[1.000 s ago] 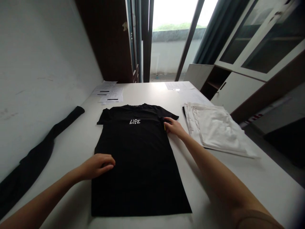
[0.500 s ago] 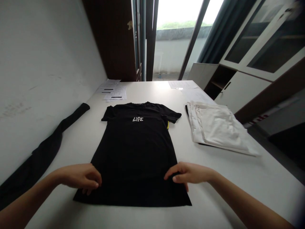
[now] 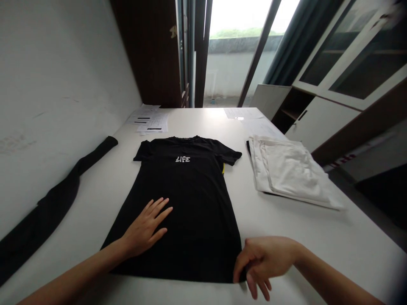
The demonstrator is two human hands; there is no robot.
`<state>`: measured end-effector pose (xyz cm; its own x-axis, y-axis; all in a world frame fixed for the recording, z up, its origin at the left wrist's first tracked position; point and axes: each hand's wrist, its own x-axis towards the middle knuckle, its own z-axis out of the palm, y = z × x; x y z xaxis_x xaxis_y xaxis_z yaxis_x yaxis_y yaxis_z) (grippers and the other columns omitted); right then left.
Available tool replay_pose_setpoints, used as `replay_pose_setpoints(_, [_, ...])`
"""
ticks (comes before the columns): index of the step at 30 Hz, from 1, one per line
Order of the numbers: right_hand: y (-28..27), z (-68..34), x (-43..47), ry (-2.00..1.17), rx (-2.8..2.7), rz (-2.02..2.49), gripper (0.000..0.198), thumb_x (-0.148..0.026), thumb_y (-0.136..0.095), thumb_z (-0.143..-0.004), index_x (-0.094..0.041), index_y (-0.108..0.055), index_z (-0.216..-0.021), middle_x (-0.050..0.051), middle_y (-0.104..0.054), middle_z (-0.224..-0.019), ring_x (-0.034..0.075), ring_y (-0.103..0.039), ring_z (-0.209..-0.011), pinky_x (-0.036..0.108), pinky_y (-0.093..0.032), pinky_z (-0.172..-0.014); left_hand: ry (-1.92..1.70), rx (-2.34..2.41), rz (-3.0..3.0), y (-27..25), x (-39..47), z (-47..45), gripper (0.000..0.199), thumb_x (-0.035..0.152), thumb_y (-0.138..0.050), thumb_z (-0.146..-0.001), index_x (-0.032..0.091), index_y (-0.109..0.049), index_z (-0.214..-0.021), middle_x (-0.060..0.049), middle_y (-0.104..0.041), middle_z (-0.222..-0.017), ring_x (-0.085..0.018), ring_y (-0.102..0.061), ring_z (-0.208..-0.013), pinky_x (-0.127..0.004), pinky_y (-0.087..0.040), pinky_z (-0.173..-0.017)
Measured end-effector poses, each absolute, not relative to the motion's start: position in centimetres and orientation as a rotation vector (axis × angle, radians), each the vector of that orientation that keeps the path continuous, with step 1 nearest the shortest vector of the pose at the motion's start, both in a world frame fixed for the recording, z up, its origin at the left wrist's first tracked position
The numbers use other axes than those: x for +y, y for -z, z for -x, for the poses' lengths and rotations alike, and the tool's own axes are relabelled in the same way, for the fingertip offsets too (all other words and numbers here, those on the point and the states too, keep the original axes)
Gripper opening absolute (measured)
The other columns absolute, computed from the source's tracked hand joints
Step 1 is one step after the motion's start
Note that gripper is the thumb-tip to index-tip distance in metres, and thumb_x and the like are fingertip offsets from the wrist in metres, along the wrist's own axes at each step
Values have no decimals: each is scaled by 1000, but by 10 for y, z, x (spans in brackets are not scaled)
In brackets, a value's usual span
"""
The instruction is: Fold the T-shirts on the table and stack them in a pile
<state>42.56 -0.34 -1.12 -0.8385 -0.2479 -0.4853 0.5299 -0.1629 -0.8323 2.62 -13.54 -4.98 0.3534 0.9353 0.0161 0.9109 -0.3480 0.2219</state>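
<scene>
A black T-shirt (image 3: 190, 190) with white lettering lies flat on the white table, its collar away from me and its hem towards me. My left hand (image 3: 144, 228) rests palm down on the lower left half of the shirt, its fingers spread. At the near right corner of the hem, my right hand (image 3: 262, 264) is closed on the fabric, with its other fingers hanging loose. That corner is partly hidden by the fingers. A bit of yellow (image 3: 223, 168) shows under the right sleeve.
A long dark folded cloth (image 3: 68, 190) lies by the wall on the left. On the right stands a stack of folded white cloth (image 3: 291, 169), with something black beneath. Papers (image 3: 152, 120) lie at the far left of the table (image 3: 203, 120), and more at the far right.
My left hand has left the shirt's left edge and now lies flat and spread on the shirt. My right hand has moved down from the side to the hem corner and taken hold.
</scene>
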Motion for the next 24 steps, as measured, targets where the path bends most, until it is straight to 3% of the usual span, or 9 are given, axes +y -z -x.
replay_pose_setpoints(6, [1,-382,67,1926,2513,-992,43,-52,-50,-101,-17,-69,-118,2,-67,-73,13,-62,-59,23,-48,-56,-135,1706,-2479,42,-158,-29,74,39,-51,-102,33,-13,-166,-5,-14,-172,-34,-24,-155,-59,-24,-125])
replay_pose_setpoints(11, [31,-316,135,1189,3135,-1241,24,-33,-58,-97,-23,-74,-111,7,-70,-111,21,-67,-98,33,-53,-89,-87,1737,-2493,44,-175,-37,77,35,-52,-101,32,-11,-166,-6,-9,-172,-34,-20,-156,-59,-23,-125])
replay_pose_setpoints(16, [65,-267,192,593,3277,-1346,41,-37,-61,-97,-21,-65,-135,13,-56,-144,29,-52,-133,41,-41,-114,9,1666,-2474,39,-181,-35,79,40,-55,-100,34,-12,-166,-5,-8,-172,-35,-19,-156,-62,-20,-125])
replay_pose_setpoints(20, [84,-262,233,373,3165,-1533,50,-43,-53,-101,-18,-58,-145,15,-49,-153,30,-43,-143,43,-34,-120,-45,1721,-2401,36,-161,-20,81,42,-58,-99,34,-13,-166,-5,-10,-172,-33,-19,-157,-59,-19,-126])
replay_pose_setpoints(24, [97,-271,254,286,2980,-1618,57,-51,-46,-103,-21,-52,-151,13,-40,-162,33,-32,-150,52,-25,-123,-270,1883,-2321,36,-99,7,59,40,-50,-103,30,-36,-160,-5,-22,-170,-29,-23,-156,-54,-21,-127])
